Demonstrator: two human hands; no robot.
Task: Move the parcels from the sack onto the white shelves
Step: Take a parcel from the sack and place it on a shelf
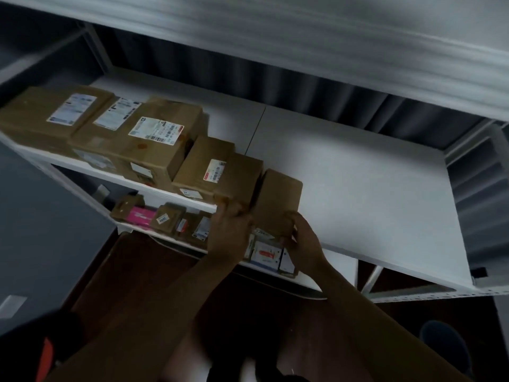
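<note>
Two hands grip one small plain brown cardboard parcel [278, 201] at the near edge of the white shelf board [358, 183], right end of a brown box row [132, 133]. Left hand [230, 230] and right hand [301, 244] cover its near end. Long axis runs near-far, approx. upright. Lower-shelf pkgs [165, 220] blurred, partly hidden.

Single head view, tilted, looking steeply down, close onto white shelf [358, 188] front edge.
</note>
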